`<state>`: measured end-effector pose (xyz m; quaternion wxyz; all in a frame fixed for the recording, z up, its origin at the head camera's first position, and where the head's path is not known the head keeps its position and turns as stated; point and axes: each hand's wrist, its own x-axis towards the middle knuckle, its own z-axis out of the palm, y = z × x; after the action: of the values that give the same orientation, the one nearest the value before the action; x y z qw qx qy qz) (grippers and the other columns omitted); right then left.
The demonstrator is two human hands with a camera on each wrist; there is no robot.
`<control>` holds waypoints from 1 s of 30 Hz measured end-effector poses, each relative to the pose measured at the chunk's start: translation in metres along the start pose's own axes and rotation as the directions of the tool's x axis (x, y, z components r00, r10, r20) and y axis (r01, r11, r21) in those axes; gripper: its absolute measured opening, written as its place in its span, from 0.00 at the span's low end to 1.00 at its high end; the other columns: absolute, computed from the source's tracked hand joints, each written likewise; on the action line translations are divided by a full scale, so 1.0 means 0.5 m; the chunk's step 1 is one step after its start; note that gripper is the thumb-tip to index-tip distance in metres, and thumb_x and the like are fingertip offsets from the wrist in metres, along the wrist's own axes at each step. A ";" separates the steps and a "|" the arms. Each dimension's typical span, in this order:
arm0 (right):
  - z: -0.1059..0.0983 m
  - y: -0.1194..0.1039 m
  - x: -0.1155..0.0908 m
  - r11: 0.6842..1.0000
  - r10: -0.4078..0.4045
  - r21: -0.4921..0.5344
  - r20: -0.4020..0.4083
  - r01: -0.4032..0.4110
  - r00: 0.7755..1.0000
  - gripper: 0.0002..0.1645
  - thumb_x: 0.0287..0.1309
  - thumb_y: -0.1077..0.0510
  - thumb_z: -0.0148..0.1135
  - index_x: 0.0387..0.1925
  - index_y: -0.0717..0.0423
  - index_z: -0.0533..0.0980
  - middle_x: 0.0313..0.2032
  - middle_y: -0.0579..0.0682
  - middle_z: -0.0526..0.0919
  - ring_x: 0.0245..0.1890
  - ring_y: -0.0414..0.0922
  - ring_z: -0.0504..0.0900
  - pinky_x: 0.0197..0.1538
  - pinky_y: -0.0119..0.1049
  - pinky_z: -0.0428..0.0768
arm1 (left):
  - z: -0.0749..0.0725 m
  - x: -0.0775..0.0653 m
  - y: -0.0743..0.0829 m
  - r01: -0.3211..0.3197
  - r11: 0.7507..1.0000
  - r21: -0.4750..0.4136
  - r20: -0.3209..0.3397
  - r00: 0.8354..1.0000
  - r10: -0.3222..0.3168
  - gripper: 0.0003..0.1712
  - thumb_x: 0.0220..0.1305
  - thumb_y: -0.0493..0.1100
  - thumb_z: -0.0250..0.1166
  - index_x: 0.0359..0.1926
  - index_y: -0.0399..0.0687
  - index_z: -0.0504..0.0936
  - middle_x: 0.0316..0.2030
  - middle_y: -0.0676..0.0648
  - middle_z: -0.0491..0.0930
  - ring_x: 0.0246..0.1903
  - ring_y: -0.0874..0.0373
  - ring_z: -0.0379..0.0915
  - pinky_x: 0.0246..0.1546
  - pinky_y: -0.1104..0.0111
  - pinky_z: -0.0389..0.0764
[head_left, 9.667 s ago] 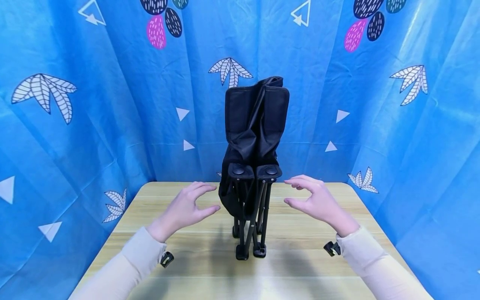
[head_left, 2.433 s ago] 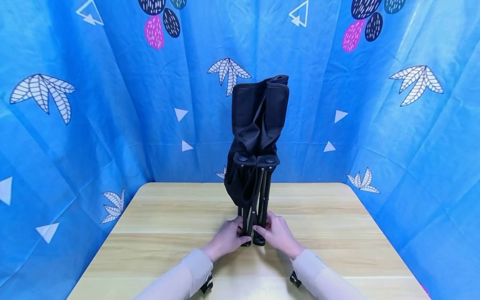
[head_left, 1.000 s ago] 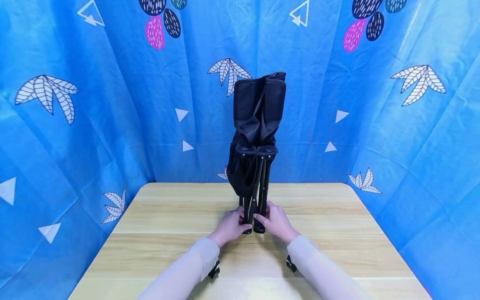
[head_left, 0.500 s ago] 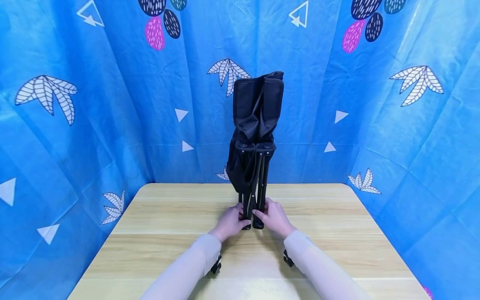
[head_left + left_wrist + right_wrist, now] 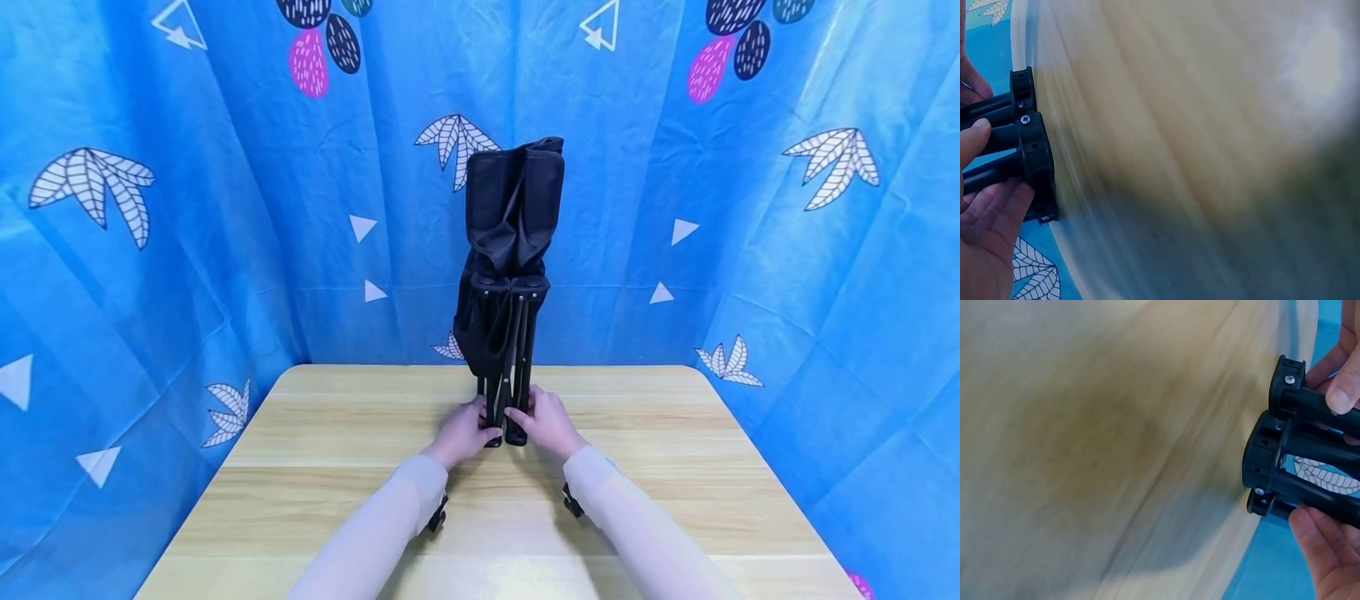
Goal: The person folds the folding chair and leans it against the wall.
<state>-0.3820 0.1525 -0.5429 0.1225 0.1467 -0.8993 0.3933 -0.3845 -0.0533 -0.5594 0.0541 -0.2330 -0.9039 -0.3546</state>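
Note:
A folded black camping chair stands upright near the middle of the table, its fabric bunched above and its legs together below. Low down on its left legs, my left hand grips the tubes between thumb and fingers. My right hand holds the right legs at a similar height. Black plastic feet cap the leg tubes, close over the tabletop in the left wrist view. The right wrist view shows the feet too, with thumb and fingertips on the tubes.
The light wooden table has rounded far corners. Blue patterned curtains hang behind it and along both sides, close to its edges. A black wrist device sits below the left cuff, another device below the right.
Both hands, first apart on either side of the chair, came down to grip its lower legs. Since then the upright chair has moved away from me, towards the table's far edge.

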 end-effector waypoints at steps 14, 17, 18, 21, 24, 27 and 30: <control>0.003 0.009 0.028 0.999 -0.002 -0.041 -0.007 0.002 1.000 0.17 0.69 0.55 0.75 0.46 0.64 0.81 0.33 0.54 0.91 0.32 0.43 0.88 0.39 0.41 0.88 | 0.002 0.029 -0.015 0.016 1.000 -0.016 -0.006 1.000 -0.016 0.20 0.69 0.41 0.76 0.55 0.39 0.79 0.42 0.42 0.90 0.43 0.48 0.91 0.50 0.56 0.89; 0.004 0.009 0.032 0.999 -0.006 -0.052 -0.011 0.005 1.000 0.16 0.68 0.54 0.75 0.45 0.63 0.81 0.31 0.54 0.90 0.30 0.43 0.87 0.38 0.41 0.87 | 0.000 0.034 -0.019 0.012 1.000 -0.023 -0.004 1.000 -0.013 0.19 0.68 0.41 0.77 0.54 0.39 0.80 0.42 0.43 0.90 0.44 0.48 0.91 0.51 0.55 0.89; 0.004 0.009 0.034 0.999 -0.005 -0.050 -0.012 0.004 1.000 0.16 0.68 0.54 0.75 0.45 0.63 0.81 0.31 0.54 0.90 0.30 0.43 0.87 0.38 0.41 0.87 | 0.000 0.036 -0.020 0.017 1.000 -0.024 -0.002 1.000 -0.017 0.19 0.69 0.41 0.77 0.54 0.40 0.80 0.42 0.43 0.91 0.44 0.48 0.90 0.51 0.55 0.89; 0.006 0.010 0.039 0.998 0.000 -0.055 -0.013 -0.001 1.000 0.16 0.68 0.54 0.75 0.45 0.63 0.81 0.31 0.53 0.90 0.30 0.43 0.87 0.38 0.42 0.87 | 0.001 0.042 -0.025 0.025 0.999 -0.029 0.004 1.000 -0.025 0.19 0.68 0.41 0.77 0.54 0.40 0.80 0.42 0.43 0.90 0.43 0.49 0.90 0.50 0.56 0.89; 0.008 0.014 0.045 0.998 0.000 -0.068 -0.012 -0.001 1.000 0.17 0.68 0.53 0.75 0.45 0.63 0.81 0.31 0.53 0.90 0.30 0.42 0.86 0.38 0.41 0.86 | 0.003 0.049 -0.029 0.032 0.999 -0.016 0.000 1.000 -0.032 0.18 0.68 0.41 0.77 0.53 0.41 0.80 0.41 0.44 0.90 0.41 0.50 0.90 0.49 0.57 0.89; 0.007 0.016 0.052 0.998 -0.004 -0.069 -0.015 0.003 1.000 0.19 0.69 0.53 0.74 0.46 0.64 0.80 0.31 0.53 0.89 0.29 0.43 0.84 0.36 0.42 0.84 | 0.003 0.058 -0.031 0.038 0.999 -0.004 -0.011 0.999 -0.038 0.18 0.68 0.41 0.77 0.52 0.41 0.80 0.41 0.44 0.90 0.42 0.50 0.89 0.50 0.57 0.88; 0.007 0.018 0.058 0.997 -0.008 -0.071 -0.020 0.007 1.000 0.20 0.69 0.52 0.74 0.47 0.65 0.80 0.30 0.53 0.88 0.28 0.43 0.83 0.35 0.42 0.83 | 0.002 0.064 -0.031 0.041 0.999 0.006 -0.017 0.999 -0.041 0.19 0.68 0.41 0.77 0.53 0.40 0.80 0.41 0.43 0.90 0.42 0.49 0.89 0.50 0.56 0.88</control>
<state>-0.4124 0.1509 -0.5413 0.1382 0.1415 -0.9108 0.3623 -0.4201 -0.0505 -0.5613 0.0550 -0.2113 -0.9092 -0.3545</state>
